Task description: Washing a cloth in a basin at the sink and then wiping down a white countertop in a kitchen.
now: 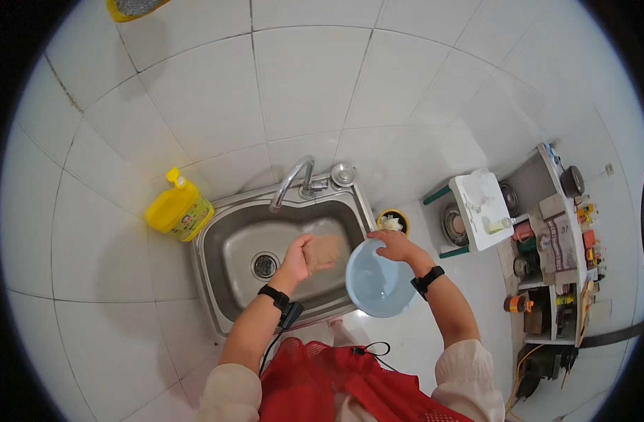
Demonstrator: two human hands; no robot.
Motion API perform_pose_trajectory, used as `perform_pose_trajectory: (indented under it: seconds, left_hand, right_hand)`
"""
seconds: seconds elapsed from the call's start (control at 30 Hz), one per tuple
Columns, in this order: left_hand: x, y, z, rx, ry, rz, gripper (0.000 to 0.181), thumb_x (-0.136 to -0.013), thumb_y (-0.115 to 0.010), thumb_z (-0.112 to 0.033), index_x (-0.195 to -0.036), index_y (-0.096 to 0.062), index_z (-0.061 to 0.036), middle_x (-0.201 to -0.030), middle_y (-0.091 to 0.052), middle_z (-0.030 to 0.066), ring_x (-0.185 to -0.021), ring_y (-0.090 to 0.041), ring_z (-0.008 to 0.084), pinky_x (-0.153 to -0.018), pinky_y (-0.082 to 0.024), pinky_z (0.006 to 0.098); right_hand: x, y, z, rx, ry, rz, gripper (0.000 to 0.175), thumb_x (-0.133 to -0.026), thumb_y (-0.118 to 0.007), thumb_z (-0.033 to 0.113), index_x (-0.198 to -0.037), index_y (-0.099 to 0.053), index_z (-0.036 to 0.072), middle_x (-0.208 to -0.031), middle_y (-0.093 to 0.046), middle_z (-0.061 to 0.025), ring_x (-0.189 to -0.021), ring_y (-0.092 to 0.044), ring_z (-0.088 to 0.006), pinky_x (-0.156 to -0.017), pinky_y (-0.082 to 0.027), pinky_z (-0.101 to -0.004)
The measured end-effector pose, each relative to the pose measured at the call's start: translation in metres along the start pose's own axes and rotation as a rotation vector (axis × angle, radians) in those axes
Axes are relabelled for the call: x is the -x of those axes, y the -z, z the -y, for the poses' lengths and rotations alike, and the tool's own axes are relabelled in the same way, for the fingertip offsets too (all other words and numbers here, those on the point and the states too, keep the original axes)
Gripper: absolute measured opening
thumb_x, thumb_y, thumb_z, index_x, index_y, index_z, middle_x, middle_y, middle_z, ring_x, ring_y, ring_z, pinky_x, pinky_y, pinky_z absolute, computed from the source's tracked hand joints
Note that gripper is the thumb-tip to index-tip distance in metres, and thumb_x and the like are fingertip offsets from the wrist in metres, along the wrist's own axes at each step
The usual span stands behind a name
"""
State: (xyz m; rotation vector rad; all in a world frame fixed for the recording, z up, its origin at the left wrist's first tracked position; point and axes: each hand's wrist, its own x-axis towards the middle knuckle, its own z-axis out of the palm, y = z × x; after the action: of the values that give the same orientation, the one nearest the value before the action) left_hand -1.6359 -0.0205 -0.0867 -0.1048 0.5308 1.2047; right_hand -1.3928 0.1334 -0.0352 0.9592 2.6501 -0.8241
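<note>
Over the stainless steel sink [237, 242], my left hand [295, 261] holds a tan, cloth-like piece [322, 250]. That piece is blurred, so its exact kind cannot be told. My right hand [398, 247] grips the far rim of a light blue plastic basin [380, 282], its fingers reaching over the edge. The basin is tilted beside the right edge of the sink, and its inside looks smooth and shiny. A curved chrome faucet [295, 179] arches over the back of the sink. The round drain strainer [264, 265] lies left of my left hand.
A yellow detergent jug [179, 208] with a pump stands at the sink's back left corner. Right of the sink are a small bin [393, 221] with a yellow rim and a white-topped stool [480, 211]. Shelves [554, 264] with bottles and cookware line the right side.
</note>
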Motion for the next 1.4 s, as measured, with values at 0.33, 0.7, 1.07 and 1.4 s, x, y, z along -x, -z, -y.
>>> perform_pose_trajectory:
  seconds: [0.33,0.7,1.07,1.4]
  left_hand:
    - [0.014,0.006,-0.023,0.022,-0.045,0.020,0.054,-0.088,-0.035,-0.035,-0.127,-0.038,0.0016,-0.129,-0.044,0.0180,-0.116,-0.045,0.0367,-0.096,-0.033,0.0568]
    - [0.051,0.011,-0.063,0.153,-0.261,0.037,0.057,-0.089,-0.036,-0.040,-0.126,-0.039,0.0034,-0.128,-0.044,0.0189,-0.114,-0.046,0.0363,-0.094,-0.037,0.0554]
    - [0.066,0.012,-0.077,0.207,-0.325,0.209,0.067,-0.085,-0.043,-0.045,-0.130,-0.033,0.0026,-0.135,-0.035,0.0212,-0.122,-0.036,0.0392,-0.099,-0.029,0.0566]
    - [0.059,0.010,-0.080,0.265,-0.318,0.185,0.060,-0.086,-0.040,-0.043,-0.128,-0.037,0.0002,-0.133,-0.037,0.0211,-0.121,-0.037,0.0391,-0.099,-0.029,0.0551]
  right_hand:
    - [-0.002,0.005,0.015,0.142,0.010,-0.119,0.055,-0.070,-0.056,0.014,-0.124,-0.045,0.017,-0.121,-0.049,-0.0129,-0.110,-0.047,-0.0340,-0.092,-0.038,-0.0436]
    - [-0.187,0.012,0.061,-0.289,-0.075,-0.469,0.056,-0.081,-0.052,0.024,-0.131,-0.035,0.004,-0.125,-0.045,-0.0236,-0.114,-0.043,-0.0391,-0.094,-0.036,-0.0417]
    - [-0.222,-0.014,0.063,-0.203,-0.295,-0.745,0.019,-0.081,-0.048,0.017,-0.085,-0.059,0.002,-0.084,-0.061,-0.0212,-0.080,-0.057,-0.0410,-0.070,-0.046,-0.0477]
    - [-0.217,-0.017,0.064,-0.205,-0.330,-0.732,0.018,-0.081,-0.048,0.018,-0.085,-0.056,0.002,-0.082,-0.060,-0.0237,-0.080,-0.057,-0.0424,-0.072,-0.045,-0.0492]
